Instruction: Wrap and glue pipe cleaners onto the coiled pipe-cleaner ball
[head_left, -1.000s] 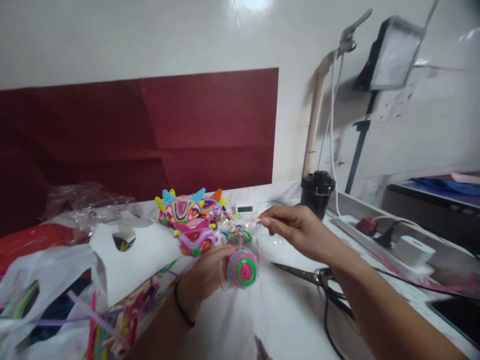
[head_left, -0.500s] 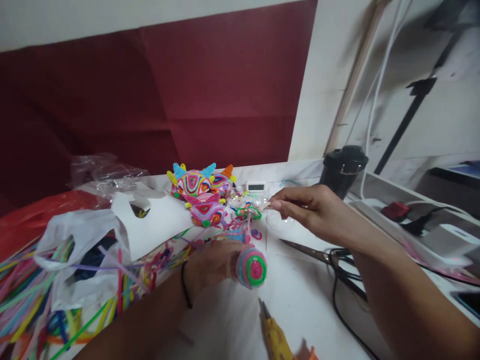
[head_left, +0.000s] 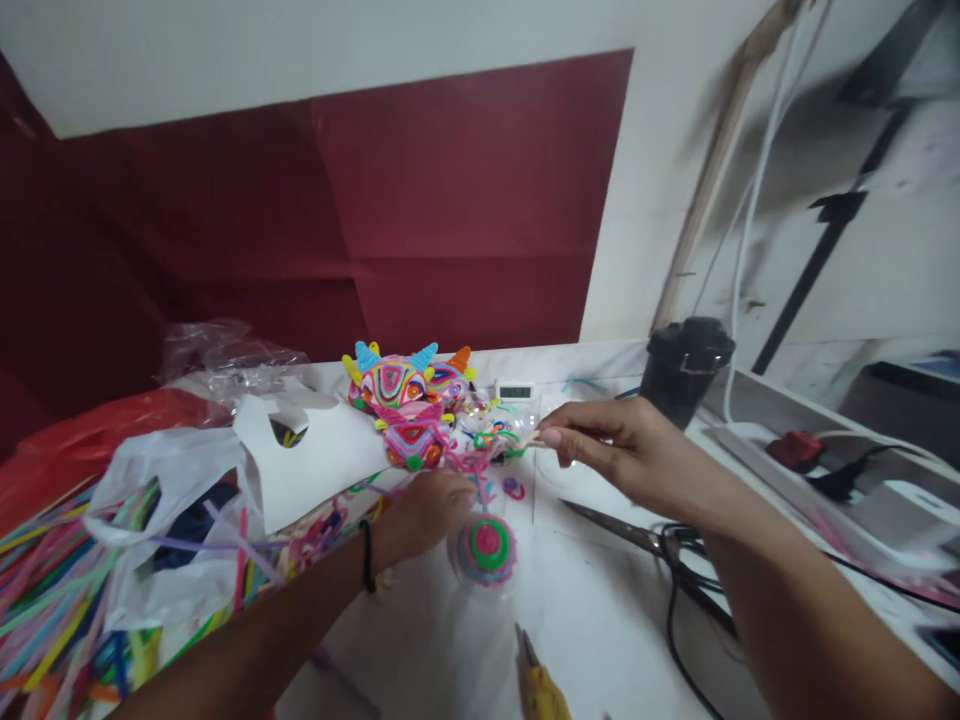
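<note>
My right hand [head_left: 611, 440] is closed in a pinch on a thin pale strip [head_left: 534, 440], whose far end reaches into a cluster of green and orange fuzzy pieces. My left hand [head_left: 429, 512] has its fingers curled beside some pink fuzzy strands [head_left: 474, 462]; its fingertips are blurred, and what they grip cannot be made out. Just right of and below it lies a round coiled piece [head_left: 489, 550] with pink, green and blue rings and a clear rim. Behind stand several colourful horned animal heads [head_left: 414, 440] made of fuzzy stems.
Scissors [head_left: 611, 522] and a black cable [head_left: 671, 610] lie on the right. A yellow-handled pointed tool [head_left: 544, 690] is at the front. Many fuzzy stems [head_left: 64, 590], a white bag [head_left: 172, 450] and cut white paper [head_left: 330, 450] fill the left. A black cup [head_left: 686, 370] stands behind.
My left hand has let go of the round coiled piece, which now lies apart from it, and has shifted toward the pink strands. My right hand keeps its pinch. The view has tipped slightly upward.
</note>
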